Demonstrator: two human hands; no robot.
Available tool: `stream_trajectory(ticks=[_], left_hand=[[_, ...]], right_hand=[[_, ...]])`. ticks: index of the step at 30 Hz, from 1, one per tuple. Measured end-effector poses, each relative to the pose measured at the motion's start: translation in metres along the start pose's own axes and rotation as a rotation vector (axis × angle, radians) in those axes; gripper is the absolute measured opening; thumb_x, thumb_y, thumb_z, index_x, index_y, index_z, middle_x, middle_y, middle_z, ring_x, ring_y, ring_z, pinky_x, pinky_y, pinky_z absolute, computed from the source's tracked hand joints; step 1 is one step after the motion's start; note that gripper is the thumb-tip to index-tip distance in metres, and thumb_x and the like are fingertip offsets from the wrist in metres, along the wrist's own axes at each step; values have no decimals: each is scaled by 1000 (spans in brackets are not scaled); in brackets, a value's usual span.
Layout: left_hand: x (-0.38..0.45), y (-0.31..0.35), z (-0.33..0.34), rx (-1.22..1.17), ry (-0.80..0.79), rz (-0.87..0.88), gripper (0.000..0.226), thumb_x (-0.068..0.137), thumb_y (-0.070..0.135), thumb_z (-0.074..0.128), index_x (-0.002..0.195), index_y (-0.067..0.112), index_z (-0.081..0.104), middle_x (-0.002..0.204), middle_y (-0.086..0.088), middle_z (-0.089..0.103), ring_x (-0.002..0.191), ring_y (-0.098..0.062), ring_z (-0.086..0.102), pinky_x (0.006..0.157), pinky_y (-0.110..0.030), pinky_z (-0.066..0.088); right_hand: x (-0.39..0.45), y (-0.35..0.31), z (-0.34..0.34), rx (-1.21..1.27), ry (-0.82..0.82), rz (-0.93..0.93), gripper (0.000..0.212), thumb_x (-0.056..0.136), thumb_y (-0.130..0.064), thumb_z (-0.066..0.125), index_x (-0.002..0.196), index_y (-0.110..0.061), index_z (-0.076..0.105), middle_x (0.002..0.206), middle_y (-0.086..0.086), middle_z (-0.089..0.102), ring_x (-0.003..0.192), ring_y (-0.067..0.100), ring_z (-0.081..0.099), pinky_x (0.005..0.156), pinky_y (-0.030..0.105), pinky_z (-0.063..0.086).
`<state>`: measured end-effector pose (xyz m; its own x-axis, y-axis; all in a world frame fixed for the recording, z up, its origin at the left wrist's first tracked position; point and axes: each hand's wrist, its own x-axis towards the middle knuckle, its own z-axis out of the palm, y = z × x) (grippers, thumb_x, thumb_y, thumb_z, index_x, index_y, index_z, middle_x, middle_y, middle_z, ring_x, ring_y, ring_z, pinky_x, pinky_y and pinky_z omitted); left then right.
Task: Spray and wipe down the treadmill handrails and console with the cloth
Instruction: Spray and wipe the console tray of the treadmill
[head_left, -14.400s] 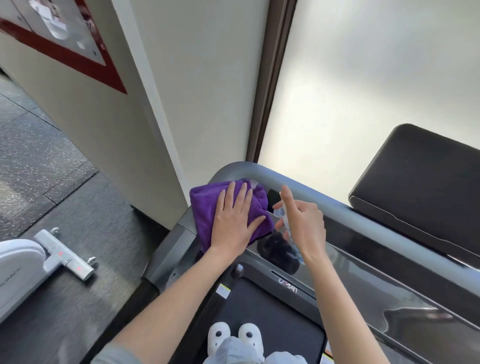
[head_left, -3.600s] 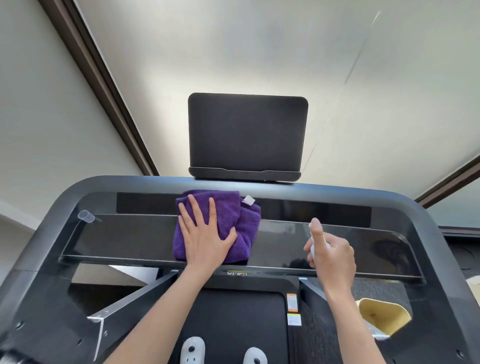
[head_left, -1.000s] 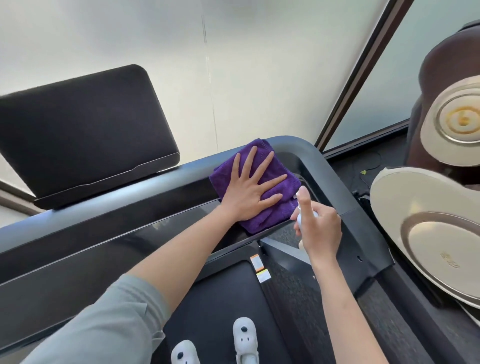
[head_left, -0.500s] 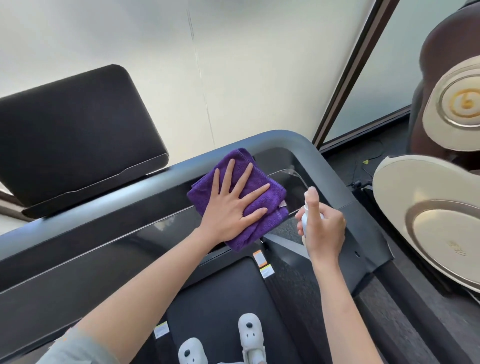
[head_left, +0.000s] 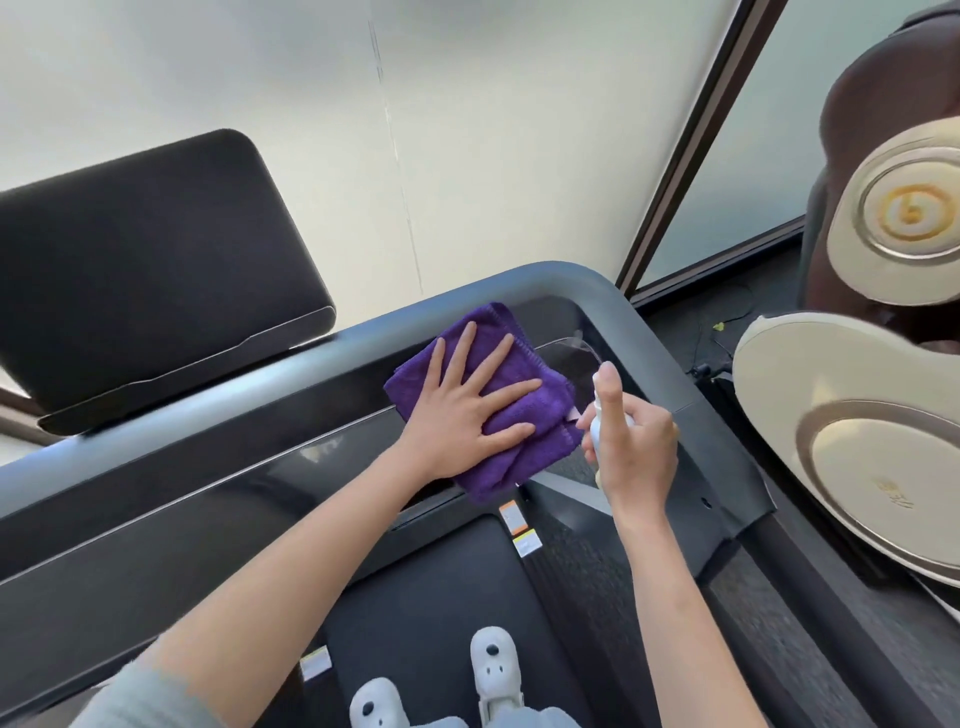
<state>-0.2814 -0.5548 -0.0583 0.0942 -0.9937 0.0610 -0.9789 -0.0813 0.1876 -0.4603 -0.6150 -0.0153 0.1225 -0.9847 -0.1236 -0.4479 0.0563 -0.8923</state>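
One cloth (head_left: 511, 410), one spray bottle (head_left: 598, 428)

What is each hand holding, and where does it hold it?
The right hand grips the small spray bottle round its body, one finger on top. The left hand presses flat on the purple cloth, not gripping it.

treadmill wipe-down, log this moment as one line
left hand flat on purple cloth | cloth at right end of console | right hand grips spray bottle beside cloth
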Motion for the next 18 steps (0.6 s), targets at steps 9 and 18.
stream_trajectory(ticks=[9,18], left_hand=[[35,25,16,67,101,-100,63,91,69,20,148,46,32,164,-3,3,148,-39,-12,115,-56,-15],[27,22,15,4,170,-133,64,87,72,23,141,46,45,164,1,8,149,-36,-9,114,-51,-21]], right_hand=[[-8,15,-6,-36,17,31,70,78,-84,33,55,-25,62,44,-1,58,60,30,66,80,48,54],[-19,-11,5,-86,21,-97,76,78,-84,29,49,-20,58,44,-2,57,56,20,60,69,35,47]])
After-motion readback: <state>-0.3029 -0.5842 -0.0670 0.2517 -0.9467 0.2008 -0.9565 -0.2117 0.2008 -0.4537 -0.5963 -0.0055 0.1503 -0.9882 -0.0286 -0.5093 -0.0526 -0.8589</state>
